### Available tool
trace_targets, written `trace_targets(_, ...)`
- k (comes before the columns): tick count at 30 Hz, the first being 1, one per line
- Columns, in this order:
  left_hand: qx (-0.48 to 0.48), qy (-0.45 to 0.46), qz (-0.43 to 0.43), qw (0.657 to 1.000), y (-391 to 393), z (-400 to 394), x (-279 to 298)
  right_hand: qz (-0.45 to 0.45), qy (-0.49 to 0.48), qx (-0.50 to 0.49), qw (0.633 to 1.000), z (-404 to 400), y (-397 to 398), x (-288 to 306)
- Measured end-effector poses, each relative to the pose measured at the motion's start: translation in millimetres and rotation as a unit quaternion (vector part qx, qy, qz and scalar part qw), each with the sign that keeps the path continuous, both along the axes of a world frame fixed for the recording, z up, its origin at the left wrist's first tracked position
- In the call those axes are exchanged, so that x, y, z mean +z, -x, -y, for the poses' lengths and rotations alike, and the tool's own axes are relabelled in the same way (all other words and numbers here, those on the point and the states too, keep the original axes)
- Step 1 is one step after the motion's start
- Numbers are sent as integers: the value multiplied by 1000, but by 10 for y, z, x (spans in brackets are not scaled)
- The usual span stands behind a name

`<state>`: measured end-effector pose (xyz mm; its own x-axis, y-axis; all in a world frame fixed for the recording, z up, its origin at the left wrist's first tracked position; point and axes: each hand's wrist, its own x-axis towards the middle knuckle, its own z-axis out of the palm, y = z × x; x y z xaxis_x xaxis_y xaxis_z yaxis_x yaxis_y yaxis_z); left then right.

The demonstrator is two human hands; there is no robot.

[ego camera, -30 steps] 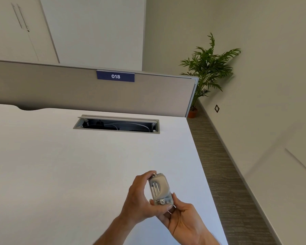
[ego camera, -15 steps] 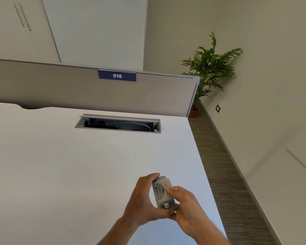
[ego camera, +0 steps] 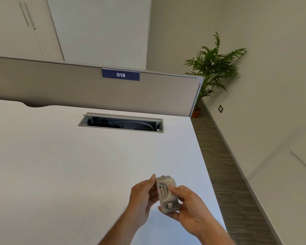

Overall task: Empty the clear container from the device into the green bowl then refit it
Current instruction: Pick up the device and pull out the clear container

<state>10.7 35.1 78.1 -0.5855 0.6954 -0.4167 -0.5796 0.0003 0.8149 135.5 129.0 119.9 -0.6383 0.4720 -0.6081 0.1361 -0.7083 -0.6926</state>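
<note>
A small grey device (ego camera: 168, 195) with metal slots and clips on its face is held upright above the white desk (ego camera: 60, 165), near its right front corner. My left hand (ego camera: 142, 195) grips its left side with the thumb at the top. My right hand (ego camera: 189, 207) holds its right side and bottom, thumb pressed on the front face. The clear container cannot be told apart from the device here. No green bowl is in view.
An open cable tray (ego camera: 121, 123) is cut into the desk near the grey partition (ego camera: 78, 87) with the blue 018 label (ego camera: 120, 74). The desk's right edge drops to carpeted floor (ego camera: 224, 165). A potted plant (ego camera: 212, 68) stands in the far corner.
My right hand has come up from beneath the device and its thumb now presses on the front face. The device has tilted slightly and stays in both hands.
</note>
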Motion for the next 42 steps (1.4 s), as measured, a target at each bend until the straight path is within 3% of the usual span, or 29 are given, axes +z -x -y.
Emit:
trace_targets(14, 32, -5, 84, 996, -61, -37, 79, -13, 0, 0, 1000, 35, -27, 27)
trace_targets(24, 46, 12, 44, 998, -194, 24, 56, -33, -37, -51, 997, -164, 12, 130)
trace_targets(33, -29, -63, 20, 997, -381, -14, 106, -32, -35, -88, 995, -249, 50, 193)
trace_targets(42, 3, -92, 10, 996, -442, -41, 58, -31, -1, -107, 994, -221, 50, 237)
